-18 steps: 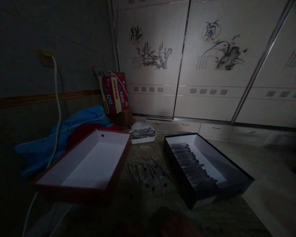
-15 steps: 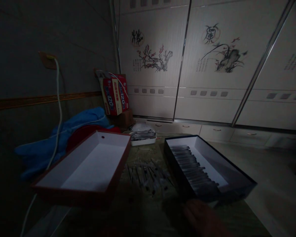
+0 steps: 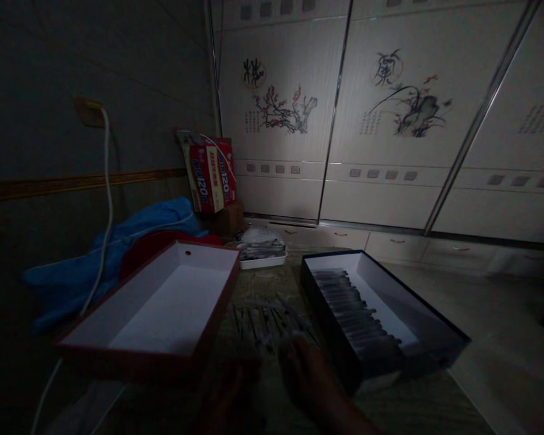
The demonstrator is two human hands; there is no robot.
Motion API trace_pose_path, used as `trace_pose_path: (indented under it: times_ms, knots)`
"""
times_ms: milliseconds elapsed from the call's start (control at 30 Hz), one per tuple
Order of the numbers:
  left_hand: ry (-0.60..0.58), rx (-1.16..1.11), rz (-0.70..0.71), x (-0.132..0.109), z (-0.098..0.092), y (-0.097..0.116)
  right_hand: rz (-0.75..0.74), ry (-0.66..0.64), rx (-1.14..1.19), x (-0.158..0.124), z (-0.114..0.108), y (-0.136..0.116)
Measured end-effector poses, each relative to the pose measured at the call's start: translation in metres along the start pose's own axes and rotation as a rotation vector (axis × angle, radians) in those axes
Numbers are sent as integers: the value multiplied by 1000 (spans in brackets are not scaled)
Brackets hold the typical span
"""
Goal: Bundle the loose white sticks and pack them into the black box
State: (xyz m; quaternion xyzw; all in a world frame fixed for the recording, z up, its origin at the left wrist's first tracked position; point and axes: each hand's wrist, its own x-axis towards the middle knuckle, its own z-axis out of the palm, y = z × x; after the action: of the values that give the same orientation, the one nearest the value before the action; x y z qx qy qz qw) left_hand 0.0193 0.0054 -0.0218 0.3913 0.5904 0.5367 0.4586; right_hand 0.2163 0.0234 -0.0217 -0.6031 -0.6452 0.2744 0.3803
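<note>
It is dim, and both hands are partly smeared. My right hand [image 3: 310, 374] is at the near edge of a loose pile of slim, pen-like sticks [image 3: 267, 320], its fingers curled together. Whatever those fingers hold is too dark to make out. My left hand [image 3: 226, 386] is a dark shape at the lower middle, left of the right hand, and its fingers cannot be read. To the right, a dark blue box [image 3: 390, 290] holds a row of similar slim sticks [image 3: 349, 308] along its left side. A red box [image 3: 163, 302] with a bare white inside stands on the left.
Behind the pile is a white tray [image 3: 263, 261] with more slim sticks and clear plastic. Blue cloth [image 3: 118, 248] and a white cable [image 3: 107, 199] lie by the left wall. A red printed carton [image 3: 211, 175] stands before the sliding cabinet doors [image 3: 281, 145].
My right hand has moved left and forward, from the near end of the dark blue box to the loose pile. My left hand has come into view at the lower middle.
</note>
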Motion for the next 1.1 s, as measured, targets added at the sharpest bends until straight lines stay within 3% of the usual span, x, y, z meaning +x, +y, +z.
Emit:
trace_pose_path:
  times_ms: [167,300,467,600,700,933,1100]
  knots:
    - [43,-4,4,1,4,-18,-18,16,-110,38,6,-10]
    - [62,79,63,6,-1,-27,-34,101,-89,46,1,-16]
    - [61,60,46,7,2,-29,-52,97,-21,13,-9,-12]
    - [87,37,14,-4,13,-6,-28,16,120,-30,2,5]
    - [7,-74,-88,-11,21,12,4,-30,206,-50,12,10]
    - [-49,-118,-105,-11,24,9,16,-1,251,-56,20,9]
    - [16,-36,-95,-12,26,17,-33,-41,253,-54,26,19]
